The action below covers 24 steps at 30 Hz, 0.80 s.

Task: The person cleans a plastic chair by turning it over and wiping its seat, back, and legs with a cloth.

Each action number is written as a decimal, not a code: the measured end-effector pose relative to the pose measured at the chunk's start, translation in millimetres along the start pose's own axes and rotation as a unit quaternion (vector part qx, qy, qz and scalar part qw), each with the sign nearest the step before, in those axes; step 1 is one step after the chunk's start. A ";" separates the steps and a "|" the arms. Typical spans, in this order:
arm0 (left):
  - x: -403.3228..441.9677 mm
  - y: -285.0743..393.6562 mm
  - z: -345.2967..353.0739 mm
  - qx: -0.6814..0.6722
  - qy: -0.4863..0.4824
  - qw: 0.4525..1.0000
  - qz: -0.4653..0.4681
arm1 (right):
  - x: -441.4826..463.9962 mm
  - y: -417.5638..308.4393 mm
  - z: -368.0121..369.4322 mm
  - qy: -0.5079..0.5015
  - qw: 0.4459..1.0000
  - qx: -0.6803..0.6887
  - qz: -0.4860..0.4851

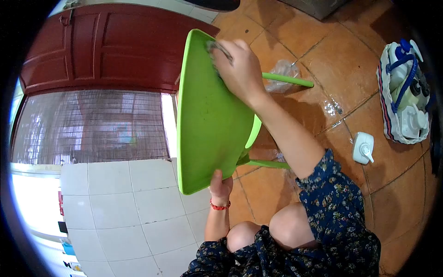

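Observation:
A bright green plastic chair (210,115) is tipped in front of me, its broad flat panel facing left and its legs pointing right. My right hand (240,67) is closed on a dark grey scrubbing pad (213,47), pressed against the upper part of the panel; the pad is partly hidden by the fingers and slightly blurred. My left hand (221,187) grips the panel's lower edge, thumb on the face and fingers hidden behind it. A red bracelet (220,206) circles my left wrist. Dark smudges mark the green surface.
Wet patches shine on the orange tile floor (339,69). A clear plastic bag (284,74) lies behind a chair leg. To the right are a white bottle (363,147) and a basket (385,111) of bottles. Red cabinet doors (124,44) and a white tiled wall (120,198) flank the left.

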<state>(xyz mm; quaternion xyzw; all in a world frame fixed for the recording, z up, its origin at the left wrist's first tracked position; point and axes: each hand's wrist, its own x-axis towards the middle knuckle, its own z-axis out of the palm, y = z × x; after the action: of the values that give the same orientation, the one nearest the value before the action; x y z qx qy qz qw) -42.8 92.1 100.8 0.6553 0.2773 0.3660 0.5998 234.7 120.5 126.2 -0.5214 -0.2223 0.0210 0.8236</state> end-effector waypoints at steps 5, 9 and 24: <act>-0.4 -2.2 2.1 -0.010 0.025 1.000 -0.010 | -57.2 11.4 -29.3 -0.038 0.995 -0.077 0.040; 1.7 -1.8 5.2 -0.030 0.017 0.999 -0.003 | -100.2 -53.5 -21.4 -0.023 0.990 0.036 -0.137; 4.0 -10.5 -14.8 -0.114 -0.092 0.989 -0.010 | -115.1 -35.6 -12.6 -0.005 0.986 0.047 -0.161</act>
<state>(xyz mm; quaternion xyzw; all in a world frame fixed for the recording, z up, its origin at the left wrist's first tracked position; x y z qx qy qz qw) -51.7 105.3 91.3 0.6107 0.1843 0.3270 0.6973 129.0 62.9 113.0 -0.4395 -0.3064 -0.0993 0.8385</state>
